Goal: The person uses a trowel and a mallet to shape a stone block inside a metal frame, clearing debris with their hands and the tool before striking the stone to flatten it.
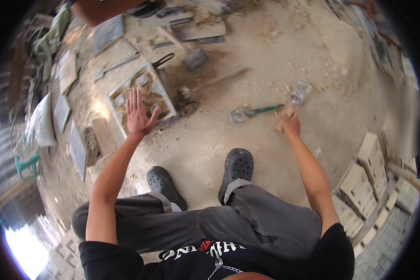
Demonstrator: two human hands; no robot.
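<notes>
My left hand (139, 116) is spread flat, palm down, over a square frame (169, 103) packed with brown sand and pale grey pieces. It holds nothing, and whether the palm touches the sand I cannot tell. Out to the right, my right hand (290, 122) is closed around the wooden handle of a wide brush (301, 92), its greyish-white head pointing away from me and slightly blurred. Just left of that hand, a green-handled brush (265, 109) lies on the dusty floor, its handle end close to my fingers.
A dark-headed mallet (194, 59) lies beyond the frame. Grey plates (78, 149) lean and lie along the left, near a white sack (42, 122). Pale blocks (358, 184) are stacked at the right. A sand heap (333, 44) rises at the far right. My clogs (239, 169) stand between.
</notes>
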